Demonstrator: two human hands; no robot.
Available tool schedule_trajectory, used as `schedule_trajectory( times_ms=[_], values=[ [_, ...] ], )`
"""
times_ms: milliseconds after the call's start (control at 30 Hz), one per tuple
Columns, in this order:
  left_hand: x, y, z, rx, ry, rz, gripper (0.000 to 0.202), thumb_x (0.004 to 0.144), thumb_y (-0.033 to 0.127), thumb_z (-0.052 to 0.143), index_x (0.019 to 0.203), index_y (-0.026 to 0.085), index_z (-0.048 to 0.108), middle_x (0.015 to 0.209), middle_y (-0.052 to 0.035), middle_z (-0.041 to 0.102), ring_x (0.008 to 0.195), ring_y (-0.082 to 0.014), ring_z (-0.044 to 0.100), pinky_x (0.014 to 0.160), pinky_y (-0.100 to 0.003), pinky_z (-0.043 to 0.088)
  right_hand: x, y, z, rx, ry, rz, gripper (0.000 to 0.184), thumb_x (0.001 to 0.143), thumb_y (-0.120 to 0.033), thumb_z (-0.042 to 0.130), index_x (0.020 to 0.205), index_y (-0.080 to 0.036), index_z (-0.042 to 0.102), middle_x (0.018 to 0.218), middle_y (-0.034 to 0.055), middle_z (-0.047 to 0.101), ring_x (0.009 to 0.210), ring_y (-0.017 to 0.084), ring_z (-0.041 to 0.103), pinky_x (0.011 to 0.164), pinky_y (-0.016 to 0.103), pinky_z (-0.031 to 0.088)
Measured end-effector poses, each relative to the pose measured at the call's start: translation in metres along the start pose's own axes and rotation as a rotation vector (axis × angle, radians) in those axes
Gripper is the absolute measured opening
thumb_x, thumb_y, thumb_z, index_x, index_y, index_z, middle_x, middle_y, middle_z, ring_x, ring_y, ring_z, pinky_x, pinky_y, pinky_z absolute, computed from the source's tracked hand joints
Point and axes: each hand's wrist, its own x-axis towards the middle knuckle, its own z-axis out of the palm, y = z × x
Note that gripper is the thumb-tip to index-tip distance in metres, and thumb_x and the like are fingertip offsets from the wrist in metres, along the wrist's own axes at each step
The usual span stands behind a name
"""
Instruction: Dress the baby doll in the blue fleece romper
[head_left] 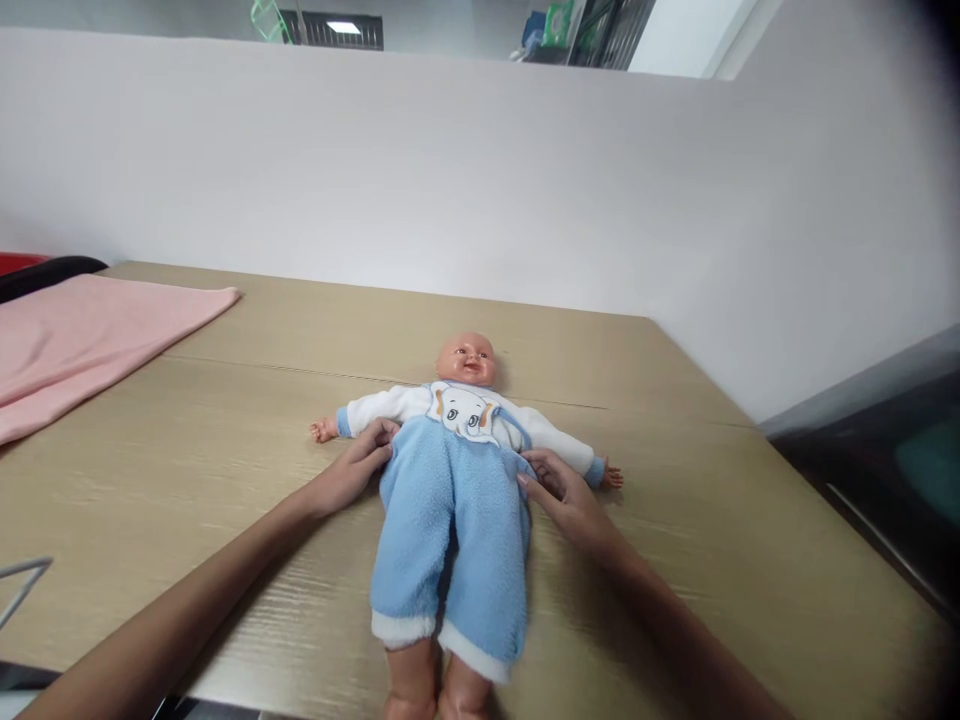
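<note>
A baby doll (465, 362) lies on its back on the wooden table (675, 520), head away from me. It wears a white top with an elephant bib and fluffy blue overalls (450, 510). My left hand (352, 470) pinches the overalls at the doll's waist on the left side. On the right side my right hand (566, 495) grips the same garment at the waist, fingers curled on the fabric. The doll's bare legs stick out at the near table edge.
A folded pink cloth (82, 335) lies at the table's far left. A white partition wall (450, 180) runs behind the table. A dark glass surface (885, 450) sits to the right. A thin wire object (22, 580) shows at the left edge.
</note>
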Motion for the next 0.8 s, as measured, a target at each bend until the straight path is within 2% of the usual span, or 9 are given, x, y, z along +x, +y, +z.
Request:
schedule_trajectory(
  times_ms=[167, 267, 367, 433, 533, 600, 667, 733, 800],
  values=[
    [0.006, -0.005, 0.001, -0.044, 0.114, -0.051, 0.037, 0.1, 0.06, 0.073, 0.099, 0.023, 0.066, 0.084, 0.0022, 0.052, 0.075, -0.0186, 0.046, 0.071, -0.031, 0.039, 0.005, 0.005, -0.008, -0.038, 0.079, 0.007, 0.05, 0.1, -0.076, 0.071, 0.106, -0.026, 0.073, 0.081, -0.0003, 0.062, 0.076, 0.025, 0.06, 0.071, 0.039, 0.052],
    [0.007, -0.012, 0.006, 0.127, 0.178, 0.042, 0.039, 0.103, 0.06, 0.072, 0.107, 0.022, 0.068, 0.096, -0.0012, 0.064, 0.087, -0.0205, 0.057, 0.08, -0.033, 0.047, 0.002, 0.002, -0.006, -0.11, 0.108, -0.036, 0.04, 0.105, -0.066, 0.069, 0.106, -0.026, 0.072, 0.074, -0.0031, 0.053, 0.066, 0.022, 0.054, 0.062, 0.037, 0.044],
    [0.005, -0.016, 0.013, 0.274, 0.284, 0.163, 0.027, 0.108, 0.048, 0.067, 0.116, 0.023, 0.065, 0.112, -0.005, 0.072, 0.102, -0.0231, 0.067, 0.094, -0.037, 0.054, -0.004, -0.002, -0.008, -0.243, 0.184, -0.155, 0.025, 0.11, -0.05, 0.065, 0.11, -0.026, 0.071, 0.07, -0.0046, 0.05, 0.06, 0.021, 0.051, 0.06, 0.036, 0.043],
    [0.004, -0.013, 0.016, 0.389, 0.39, 0.271, 0.016, 0.108, 0.036, 0.065, 0.118, 0.024, 0.064, 0.116, -0.0059, 0.073, 0.105, -0.0234, 0.069, 0.097, -0.04, 0.055, -0.007, -0.002, -0.02, -0.391, 0.274, -0.272, 0.015, 0.11, -0.04, 0.065, 0.11, -0.027, 0.071, 0.075, -0.0014, 0.058, 0.066, 0.023, 0.057, 0.067, 0.039, 0.05],
    [0.006, 0.008, 0.02, 0.571, 0.504, 0.472, 0.009, 0.108, 0.021, 0.06, 0.115, 0.025, 0.064, 0.113, -0.0057, 0.072, 0.101, -0.0232, 0.068, 0.093, -0.04, 0.056, -0.005, 0.009, -0.056, -0.601, 0.363, -0.423, 0.011, 0.107, -0.038, 0.07, 0.109, -0.027, 0.071, 0.103, 0.0098, 0.075, 0.098, 0.032, 0.072, 0.094, 0.051, 0.058],
    [0.012, 0.03, 0.028, 0.656, 0.46, 0.579, 0.011, 0.109, 0.018, 0.059, 0.114, 0.025, 0.065, 0.114, -0.0065, 0.073, 0.105, -0.0247, 0.069, 0.095, -0.041, 0.057, 0.0, 0.022, -0.083, -0.653, 0.304, -0.448, 0.029, 0.102, -0.046, 0.076, 0.123, -0.027, 0.074, 0.126, 0.0159, 0.077, 0.12, 0.04, 0.072, 0.109, 0.061, 0.056],
    [0.023, 0.054, 0.043, 0.733, 0.319, 0.639, 0.012, 0.112, 0.019, 0.059, 0.118, 0.026, 0.067, 0.122, -0.0079, 0.074, 0.118, -0.0273, 0.068, 0.106, -0.045, 0.055, 0.004, 0.036, -0.105, -0.629, 0.211, -0.386, 0.051, 0.095, -0.055, 0.083, 0.136, -0.027, 0.073, 0.142, 0.0185, 0.075, 0.134, 0.044, 0.07, 0.114, 0.065, 0.056],
    [0.041, 0.074, 0.063, 0.783, 0.146, 0.676, 0.012, 0.114, 0.023, 0.059, 0.124, 0.025, 0.067, 0.13, -0.0093, 0.075, 0.127, -0.0289, 0.067, 0.114, -0.047, 0.053, 0.007, 0.044, -0.117, -0.564, 0.116, -0.279, 0.056, 0.09, -0.056, 0.087, 0.137, -0.028, 0.074, 0.139, 0.0173, 0.078, 0.13, 0.043, 0.073, 0.111, 0.062, 0.06],
    [0.065, 0.087, 0.085, 0.826, -0.045, 0.703, 0.015, 0.115, 0.026, 0.06, 0.127, 0.023, 0.068, 0.135, -0.011, 0.075, 0.134, -0.0303, 0.066, 0.12, -0.047, 0.051, 0.007, 0.046, -0.12, -0.472, 0.082, -0.178, 0.052, 0.087, -0.056, 0.09, 0.128, -0.028, 0.077, 0.126, 0.0146, 0.083, 0.116, 0.04, 0.079, 0.103, 0.056, 0.064]
  ],
)
